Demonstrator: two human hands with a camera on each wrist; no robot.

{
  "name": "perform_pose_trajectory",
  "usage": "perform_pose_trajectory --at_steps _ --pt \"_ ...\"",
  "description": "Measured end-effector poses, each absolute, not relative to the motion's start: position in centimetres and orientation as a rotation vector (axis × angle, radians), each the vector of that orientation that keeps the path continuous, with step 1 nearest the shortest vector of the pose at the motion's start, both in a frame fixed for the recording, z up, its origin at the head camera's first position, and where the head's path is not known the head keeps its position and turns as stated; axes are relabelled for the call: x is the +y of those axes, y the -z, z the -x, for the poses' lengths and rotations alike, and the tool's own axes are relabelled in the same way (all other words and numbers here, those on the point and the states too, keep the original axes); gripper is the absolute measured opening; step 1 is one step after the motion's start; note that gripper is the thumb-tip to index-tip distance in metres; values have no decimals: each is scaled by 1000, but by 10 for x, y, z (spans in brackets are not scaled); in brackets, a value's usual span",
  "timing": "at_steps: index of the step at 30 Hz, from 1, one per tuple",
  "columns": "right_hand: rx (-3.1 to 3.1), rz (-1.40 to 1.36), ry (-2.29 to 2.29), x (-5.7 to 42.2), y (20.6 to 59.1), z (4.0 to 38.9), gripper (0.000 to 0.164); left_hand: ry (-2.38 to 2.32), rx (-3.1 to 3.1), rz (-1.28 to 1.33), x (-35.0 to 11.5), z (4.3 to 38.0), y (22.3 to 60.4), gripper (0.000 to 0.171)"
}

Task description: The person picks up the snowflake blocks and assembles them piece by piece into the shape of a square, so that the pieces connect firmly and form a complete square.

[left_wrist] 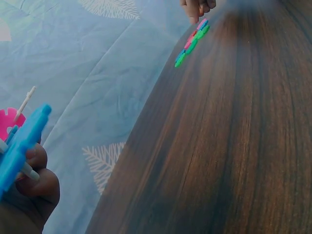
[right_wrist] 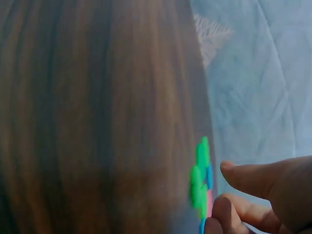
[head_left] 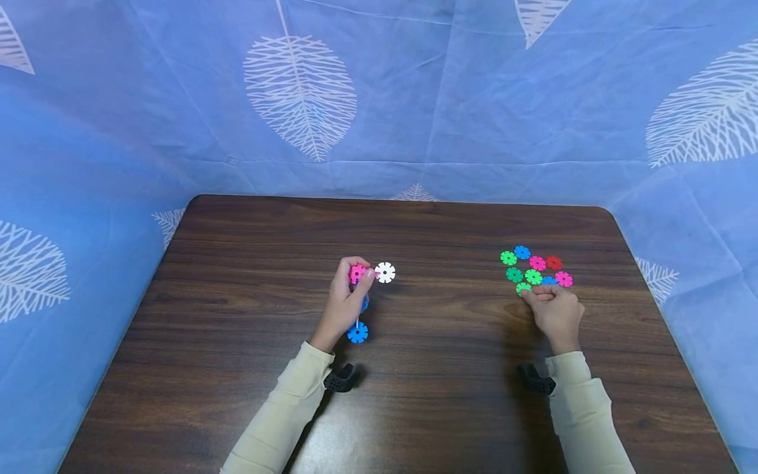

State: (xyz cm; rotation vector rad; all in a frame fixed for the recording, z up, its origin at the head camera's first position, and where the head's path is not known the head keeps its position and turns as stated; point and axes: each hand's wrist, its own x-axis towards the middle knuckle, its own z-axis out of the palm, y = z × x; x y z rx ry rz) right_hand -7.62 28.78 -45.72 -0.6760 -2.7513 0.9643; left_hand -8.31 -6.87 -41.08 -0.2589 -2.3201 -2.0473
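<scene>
My left hand point(head_left: 346, 299) grips a joined build of notched snowflake discs. On it I see a pink disc point(head_left: 357, 274), a white disc point(head_left: 385, 272) sticking out to the right, and a blue disc point(head_left: 358, 332) hanging below; the fingers hide part of the build. In the left wrist view a blue disc point(left_wrist: 22, 151) stands edge-on before the curled fingers. My right hand point(head_left: 555, 315) is at the near side of a flat group of loose discs, its fingertips right at a green disc point(head_left: 523, 288). The right wrist view shows its thumb apart from the fingers, nothing visible between them.
The loose group holds several discs, among them a red disc point(head_left: 553, 263), a dark green disc point(head_left: 514, 275) and a blue disc point(head_left: 522, 252). They lie on a brown wood-grain table point(head_left: 438, 329). A blue leaf-patterned cloth point(head_left: 414, 99) hangs behind and beside it.
</scene>
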Motion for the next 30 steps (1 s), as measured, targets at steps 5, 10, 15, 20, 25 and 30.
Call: perform_pose_trajectory --at_steps 5,10,15,20,25,30 --pt "-2748 752 -1015 294 464 79 41 2055 -2330 240 -69 83 412 20" --pt "-2819 749 -930 293 467 82 46 2000 -2365 219 -71 80 412 21" --pt "-2867 802 -906 289 468 85 45 1992 -2376 203 -72 76 409 22" --pt "-2904 845 -923 290 467 84 44 2000 -2354 216 -70 78 415 21" --pt "-2893 757 -955 296 467 84 44 1989 -2326 240 -70 90 439 20" --pt "-2864 702 -1000 294 465 85 39 1997 -2325 234 -70 94 440 21"
